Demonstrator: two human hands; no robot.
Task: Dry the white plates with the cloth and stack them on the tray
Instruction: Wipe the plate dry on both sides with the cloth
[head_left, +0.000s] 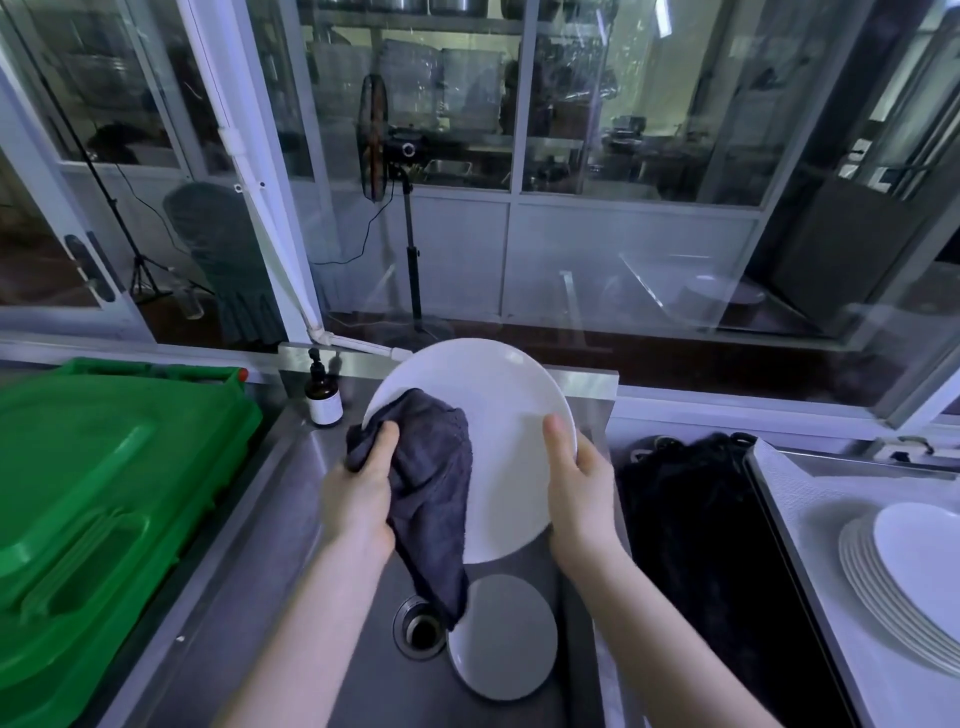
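The left hand (358, 493) grips a dark cloth (434, 483) against the left face of a white plate (498, 431), while the right hand (576, 488) clasps its right rim, thumb on the face, above the sink (291, 519); stacked plates (904, 571) sit on the tray (810, 488) at right

The cloth (431, 483) hides the left of the plate (504, 410), fingers of the right hand (576, 483) lie behind its rim, the stack (904, 582) and the bin (104, 493) run off the edges, and the label on the bottle (323, 402) is too small to read.
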